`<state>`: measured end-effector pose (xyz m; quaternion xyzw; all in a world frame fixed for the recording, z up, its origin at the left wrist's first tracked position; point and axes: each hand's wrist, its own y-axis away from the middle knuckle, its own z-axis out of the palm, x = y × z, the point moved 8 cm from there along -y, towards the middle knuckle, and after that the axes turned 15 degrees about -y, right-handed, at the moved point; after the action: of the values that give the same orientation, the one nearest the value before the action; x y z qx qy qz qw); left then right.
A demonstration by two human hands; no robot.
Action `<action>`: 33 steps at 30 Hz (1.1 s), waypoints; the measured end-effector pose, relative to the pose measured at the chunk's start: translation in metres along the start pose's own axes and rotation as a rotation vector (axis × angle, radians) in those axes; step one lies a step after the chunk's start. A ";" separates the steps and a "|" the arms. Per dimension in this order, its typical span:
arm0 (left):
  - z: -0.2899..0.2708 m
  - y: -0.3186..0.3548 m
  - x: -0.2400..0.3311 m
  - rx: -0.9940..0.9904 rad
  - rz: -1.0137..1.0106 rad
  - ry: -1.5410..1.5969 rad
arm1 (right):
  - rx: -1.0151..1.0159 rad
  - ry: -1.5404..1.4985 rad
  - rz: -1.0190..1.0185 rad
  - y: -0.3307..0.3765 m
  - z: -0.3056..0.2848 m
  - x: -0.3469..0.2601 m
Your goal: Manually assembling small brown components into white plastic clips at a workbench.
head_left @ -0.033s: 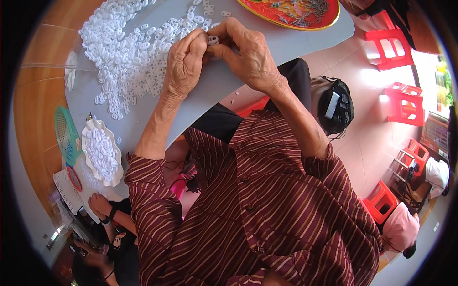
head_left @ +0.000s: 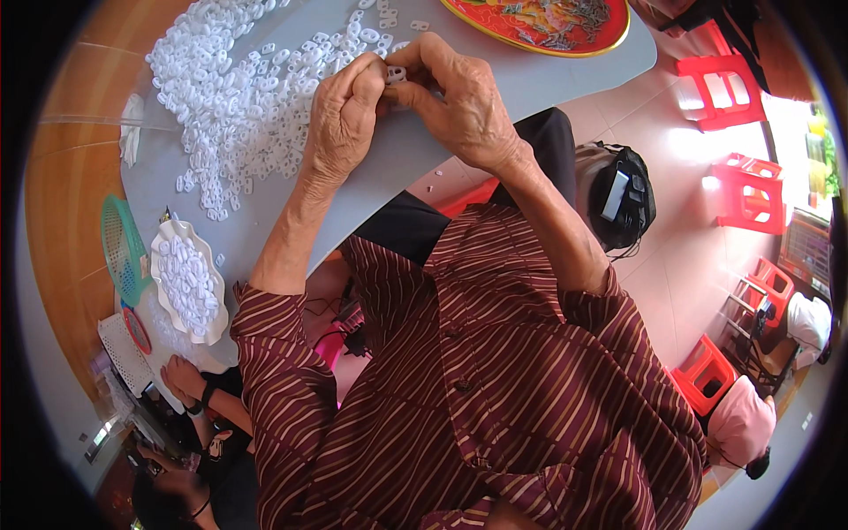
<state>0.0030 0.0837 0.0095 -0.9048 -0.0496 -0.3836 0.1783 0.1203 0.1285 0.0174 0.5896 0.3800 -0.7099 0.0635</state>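
Grey table is spanning the upper frame; pile of white pieces is covering its upper left. Right hand, top centre, is pinching one white piece between thumb and forefinger. Left hand is meeting it from the left, fingers curling narrow; cannot tell whether they are gripping. Piece is lying left of the right hand, just right of the left fingertips, both being about equally near. Its long axis seems to be running across the frame; fingers are hiding which way it is pointing.
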 end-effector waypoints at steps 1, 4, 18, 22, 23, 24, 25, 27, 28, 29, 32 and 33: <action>0.001 0.000 0.001 -0.031 -0.029 0.005 | -0.007 0.007 -0.006 0.000 0.000 0.001; 0.003 0.001 0.000 -0.069 -0.060 0.026 | -0.014 0.011 -0.014 0.001 0.002 -0.001; 0.009 0.003 -0.004 -0.130 -0.161 0.203 | -0.003 -0.124 0.090 0.001 -0.002 0.005; 0.002 -0.001 0.005 -0.035 -0.108 0.164 | 0.018 -0.193 0.097 -0.002 -0.004 0.004; -0.002 -0.001 0.006 0.027 -0.099 0.149 | 0.032 -0.285 0.126 -0.004 -0.005 0.006; 0.001 -0.003 0.008 0.027 -0.073 0.162 | 0.046 -0.290 0.139 -0.003 -0.009 0.010; 0.001 -0.002 0.011 -0.005 -0.047 0.168 | 0.050 -0.273 0.115 -0.003 -0.011 0.009; -0.005 0.003 0.013 -0.021 0.003 0.170 | 0.071 -0.349 0.209 -0.002 -0.007 0.017; -0.003 0.004 0.011 -0.017 0.001 0.142 | 0.082 -0.394 0.272 0.001 -0.007 0.021; -0.001 0.003 0.011 -0.010 -0.001 0.112 | 0.086 -0.374 0.247 0.001 -0.011 0.019; 0.000 0.003 0.013 -0.006 0.007 0.117 | 0.100 -0.412 0.266 0.005 -0.013 0.020; -0.003 0.004 0.014 0.005 0.008 0.112 | 0.089 -0.414 0.261 0.004 -0.010 0.016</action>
<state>0.0113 0.0784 0.0200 -0.8815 -0.0370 -0.4329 0.1847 0.1254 0.1377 0.0013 0.4777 0.2478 -0.8175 0.2051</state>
